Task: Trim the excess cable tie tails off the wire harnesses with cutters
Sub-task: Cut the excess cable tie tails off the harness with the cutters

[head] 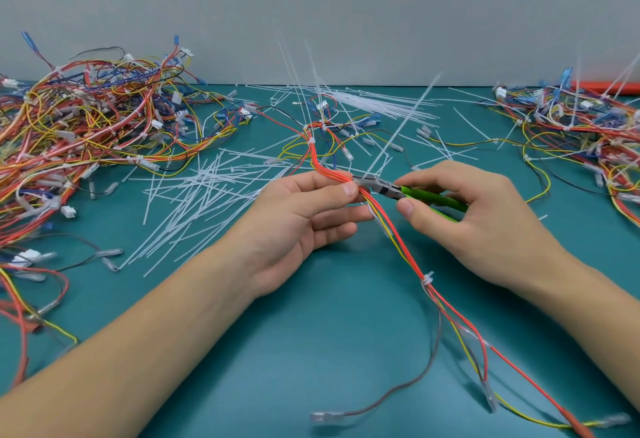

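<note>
My left hand (304, 215) pinches a wire harness (408, 254) of red, orange and yellow wires above the teal table, thumb on top of the bundle. My right hand (478, 215) grips green-handled cutters (415, 195). Their jaws sit at a cable tie on the bundle right beside my left thumb. That tie's long white tail (401, 125) sticks up and away toward the wall. A second cable tie (428, 280) wraps the harness lower down, with only a short stub showing.
A big heap of harnesses (79, 132) fills the left side, and another heap (585, 132) lies at the right. Several cut white tie tails (194, 202) litter the table's middle. A bundle of unused ties (377, 101) lies near the wall.
</note>
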{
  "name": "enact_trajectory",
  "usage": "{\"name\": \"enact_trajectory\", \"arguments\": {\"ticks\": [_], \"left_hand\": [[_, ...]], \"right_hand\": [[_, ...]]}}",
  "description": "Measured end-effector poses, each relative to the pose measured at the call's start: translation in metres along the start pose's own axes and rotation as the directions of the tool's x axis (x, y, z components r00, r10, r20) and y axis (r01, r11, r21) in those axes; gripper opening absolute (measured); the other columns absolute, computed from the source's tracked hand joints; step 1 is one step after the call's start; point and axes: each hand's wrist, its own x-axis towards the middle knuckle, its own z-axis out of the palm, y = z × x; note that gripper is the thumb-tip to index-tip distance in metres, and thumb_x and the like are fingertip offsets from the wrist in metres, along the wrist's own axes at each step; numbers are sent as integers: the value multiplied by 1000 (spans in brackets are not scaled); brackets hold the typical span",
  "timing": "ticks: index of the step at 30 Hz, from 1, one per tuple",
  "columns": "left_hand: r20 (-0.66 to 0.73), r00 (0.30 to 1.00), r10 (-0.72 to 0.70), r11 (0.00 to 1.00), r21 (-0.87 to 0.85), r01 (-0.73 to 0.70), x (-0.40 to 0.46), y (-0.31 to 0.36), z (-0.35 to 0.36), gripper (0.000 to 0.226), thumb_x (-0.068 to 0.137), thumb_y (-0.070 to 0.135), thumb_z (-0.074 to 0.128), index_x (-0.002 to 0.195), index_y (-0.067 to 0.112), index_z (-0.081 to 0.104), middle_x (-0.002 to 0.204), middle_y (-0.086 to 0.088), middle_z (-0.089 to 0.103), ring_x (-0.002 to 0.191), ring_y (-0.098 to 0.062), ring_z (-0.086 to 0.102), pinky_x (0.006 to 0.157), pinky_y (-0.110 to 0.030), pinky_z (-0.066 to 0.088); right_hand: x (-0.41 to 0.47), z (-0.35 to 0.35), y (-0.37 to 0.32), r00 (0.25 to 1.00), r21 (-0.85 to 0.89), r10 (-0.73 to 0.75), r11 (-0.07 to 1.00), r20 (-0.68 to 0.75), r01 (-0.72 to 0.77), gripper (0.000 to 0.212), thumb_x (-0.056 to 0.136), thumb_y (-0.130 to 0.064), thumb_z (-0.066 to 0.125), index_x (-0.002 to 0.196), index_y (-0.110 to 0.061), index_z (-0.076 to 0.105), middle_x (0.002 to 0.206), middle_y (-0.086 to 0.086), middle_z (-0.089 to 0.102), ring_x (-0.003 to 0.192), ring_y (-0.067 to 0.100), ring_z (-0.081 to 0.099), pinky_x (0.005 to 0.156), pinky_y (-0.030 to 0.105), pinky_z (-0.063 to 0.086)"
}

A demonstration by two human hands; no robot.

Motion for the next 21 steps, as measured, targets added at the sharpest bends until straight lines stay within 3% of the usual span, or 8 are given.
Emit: {"name": "enact_trajectory", "arguments": {"ticks": [4,8,12,21], "left_hand": [[35,999,-22,999,42,20,-1,-1,2,41,80,17,73,118,2,67,103,-10,77,88,-21,77,69,-24,59],[67,997,-29,999,34,27,0,-1,0,31,80,17,73,108,6,70,96,-7,77,83,-18,76,69,-23,59],[87,995,-40,999,13,39,2,-1,-1,33,81,15,72,113,6,70,94,-5,76,80,-16,75,69,-23,58],[100,994,-49,999,-2,50,3,-3,-2,42,81,16,70,121,4,66,91,-3,76,76,-14,74,68,-22,56]], "right_hand": [[-1,1,-4,999,-2,-41,999,-6,41,31,88,-41,69,111,-23,78,103,-9,74,102,8,68,89,11,44],[-1,1,-5,998,10,-65,998,-20,65,33,87,-41,69,112,-21,77,105,-6,74,101,12,68,91,17,48],[-1,0,-4,995,-4,-91,996,-27,91,28,91,-38,74,113,-22,77,106,-6,73,100,14,68,92,23,51],[0,-3,-4,990,-58,-137,989,-24,135,32,89,-37,75,116,-21,77,103,-3,69,99,15,66,91,21,47]]}}
